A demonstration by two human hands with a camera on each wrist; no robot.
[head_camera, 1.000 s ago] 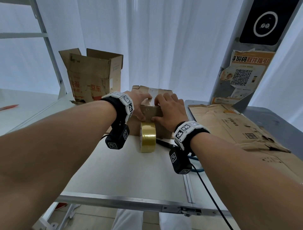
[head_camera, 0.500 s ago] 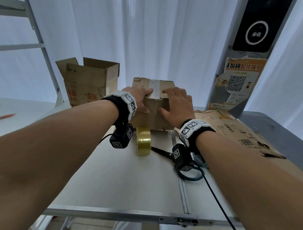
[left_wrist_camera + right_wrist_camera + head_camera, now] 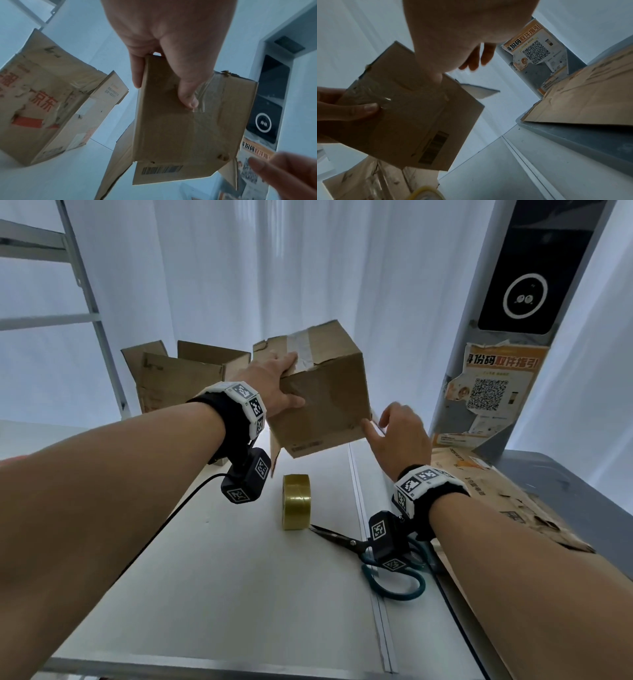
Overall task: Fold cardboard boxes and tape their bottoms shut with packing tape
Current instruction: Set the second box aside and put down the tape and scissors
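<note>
Far left: grey metal shelf frame rising against white curtains that close off the whole back of the room; below it, pale white table, smooth, with a thin seam running front to back right of centre.

At the back left of the table: open box standing upright, flaps up, red print on its side, worn and torn in the left wrist view.

Next, left hand gripping the small box by its upper left edge, thumb on the near face, fingers over the taped top; box held tilted in the air, clear of the table, a strip of clear tape across the closed end, loose flaps hanging at the lower end, barcode label on one flap.

Under the box, on the table: roll of tape, yellowish, standing on its rim; just right of it, touching or nearly so, scissors lying flat, dark blades toward the roll, teal handles partly hidden under the right wrist camera.

Right hand loose, fingers relaxed and slightly spread, holding nothing, thumb tip at the lower right corner of the small box; real contact impossible to judge.

Further right: flattened cardboard lying on a grey surface beside the table; behind it, grey pillar with a torn QR poster and a black panel bearing a white ring.
</note>
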